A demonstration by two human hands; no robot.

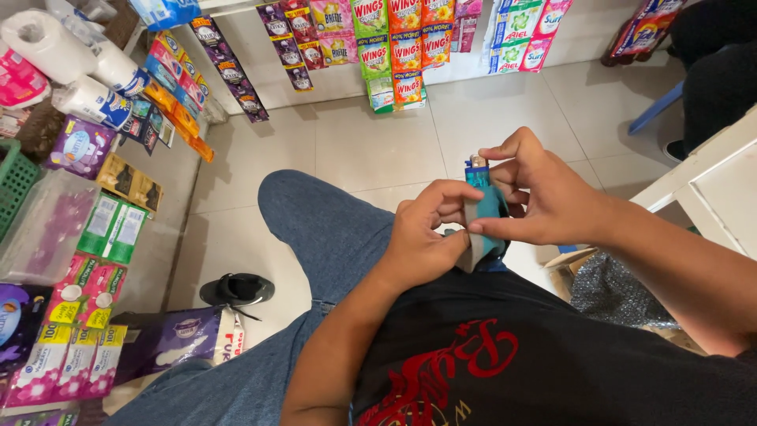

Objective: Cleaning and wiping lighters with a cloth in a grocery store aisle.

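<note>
Above our lap, our left hand (422,237) and right hand (540,197) were both closed around a blue lighter (478,175), apparently wrapping its teal sleeve (485,217); smoothing it needs firm fingertips.

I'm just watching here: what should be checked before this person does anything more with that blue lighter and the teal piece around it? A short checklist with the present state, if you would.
1. Lighter upright, metal top up: ok.
2. Left hand has a hold on the teal piece: ok, thumb and fingertips pinch its edge.
3. Right hand steadies the lighter: ok, its fingers curl around from the right side.
4. No flame at the top: ok, none shows.
5. Teal piece wrapped evenly all the way round: cannot tell, the hands hide most of it.
6. Nothing crowding the hands: ok, only the denim-clad knee and floor tiles lie below.
</note>
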